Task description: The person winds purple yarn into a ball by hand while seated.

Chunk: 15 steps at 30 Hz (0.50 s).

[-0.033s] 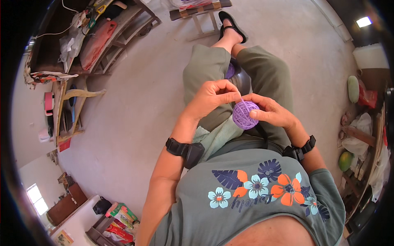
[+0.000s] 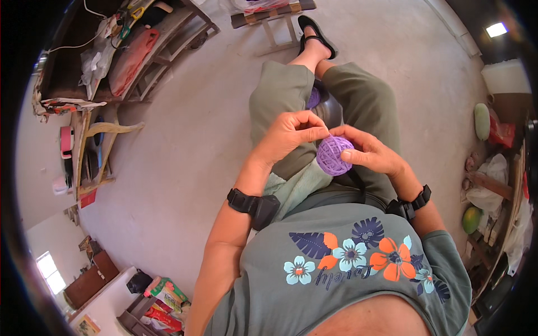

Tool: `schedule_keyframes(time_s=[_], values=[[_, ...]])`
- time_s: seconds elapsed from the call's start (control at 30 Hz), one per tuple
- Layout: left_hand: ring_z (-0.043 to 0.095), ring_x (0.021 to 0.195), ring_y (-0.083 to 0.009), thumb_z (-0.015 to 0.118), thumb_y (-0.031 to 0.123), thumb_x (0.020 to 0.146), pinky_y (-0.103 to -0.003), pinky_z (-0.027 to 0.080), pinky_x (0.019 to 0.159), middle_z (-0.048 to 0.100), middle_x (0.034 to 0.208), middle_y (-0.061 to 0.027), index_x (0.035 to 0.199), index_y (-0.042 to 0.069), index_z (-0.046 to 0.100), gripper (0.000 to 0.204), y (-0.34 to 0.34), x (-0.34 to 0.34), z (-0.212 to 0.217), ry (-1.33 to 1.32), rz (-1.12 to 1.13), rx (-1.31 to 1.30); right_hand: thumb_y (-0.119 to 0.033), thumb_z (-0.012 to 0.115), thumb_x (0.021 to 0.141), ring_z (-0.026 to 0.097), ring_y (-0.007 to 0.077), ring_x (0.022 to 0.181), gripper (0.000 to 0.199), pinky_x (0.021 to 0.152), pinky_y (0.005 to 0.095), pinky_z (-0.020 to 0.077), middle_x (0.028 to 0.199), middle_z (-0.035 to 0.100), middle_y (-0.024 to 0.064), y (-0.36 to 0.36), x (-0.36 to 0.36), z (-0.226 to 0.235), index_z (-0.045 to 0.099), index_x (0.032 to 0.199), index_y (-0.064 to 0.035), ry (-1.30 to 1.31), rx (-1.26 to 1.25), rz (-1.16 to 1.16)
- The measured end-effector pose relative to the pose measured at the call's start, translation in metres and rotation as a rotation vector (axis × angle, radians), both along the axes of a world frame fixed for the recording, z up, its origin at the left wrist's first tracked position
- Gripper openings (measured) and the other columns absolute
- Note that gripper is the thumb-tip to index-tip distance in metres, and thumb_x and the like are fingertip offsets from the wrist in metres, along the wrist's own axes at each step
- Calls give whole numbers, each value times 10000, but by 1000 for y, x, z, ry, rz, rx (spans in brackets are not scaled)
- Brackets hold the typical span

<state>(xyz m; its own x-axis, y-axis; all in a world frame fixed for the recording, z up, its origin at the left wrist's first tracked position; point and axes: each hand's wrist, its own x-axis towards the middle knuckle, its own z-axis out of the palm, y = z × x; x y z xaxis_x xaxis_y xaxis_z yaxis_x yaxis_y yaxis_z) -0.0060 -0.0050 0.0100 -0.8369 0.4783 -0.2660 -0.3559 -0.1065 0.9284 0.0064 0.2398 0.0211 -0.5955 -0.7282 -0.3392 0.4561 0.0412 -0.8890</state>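
Note:
A ball of purple yarn (image 2: pixel 333 157) sits above my lap, gripped by my right hand (image 2: pixel 371 151) with the thumb on its near side and the fingers over its top. My left hand (image 2: pixel 296 130) is closed in a pinch at the ball's upper left, where the yarn strand comes off; the strand is barely visible between the fingertips. Between my legs, a second purple yarn ball (image 2: pixel 314 98) shows partly in a dark, shiny container (image 2: pixel 329 109). Across my lap lies a pale green cloth (image 2: pixel 302 185).
A wooden stand (image 2: pixel 274 28) is ahead of my feet. At the left, shelving (image 2: pixel 168 50) carries a red plastic bag (image 2: pixel 134 61) and scissors. On the right are a green gourd (image 2: pixel 481 121), a white bag (image 2: pixel 488 190) and wooden boards. Packages fill a crate (image 2: pixel 134 316) at lower left.
The yarn ball has turned slightly and shifted a touch to the left, so its strands lie at a different angle. Both hands stay in nearly the same place.

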Motion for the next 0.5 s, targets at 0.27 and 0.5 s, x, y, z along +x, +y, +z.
schedule_keyframes(time_s=[0.27, 0.5], values=[[589, 791, -65, 662, 197, 964, -234, 493, 748, 680, 896, 10, 1030, 14, 715, 201, 5, 6, -25, -69, 16, -10, -301, 751, 856, 532, 167, 1210, 659, 1078, 329, 386, 1285, 560, 66, 2, -8, 17, 448, 1378, -38, -32, -204, -330], [592, 830, -56, 661, 209, 965, -222, 483, 787, 715, 977, -2, 1092, 14, 728, 242, 10, 8, -22, -86, -71, -117, -333, 761, 820, 551, 228, 1235, 750, 1026, 380, 456, 1343, 537, 141, 4, -18, 16, 392, 1407, -49, -25, -395, -491]])
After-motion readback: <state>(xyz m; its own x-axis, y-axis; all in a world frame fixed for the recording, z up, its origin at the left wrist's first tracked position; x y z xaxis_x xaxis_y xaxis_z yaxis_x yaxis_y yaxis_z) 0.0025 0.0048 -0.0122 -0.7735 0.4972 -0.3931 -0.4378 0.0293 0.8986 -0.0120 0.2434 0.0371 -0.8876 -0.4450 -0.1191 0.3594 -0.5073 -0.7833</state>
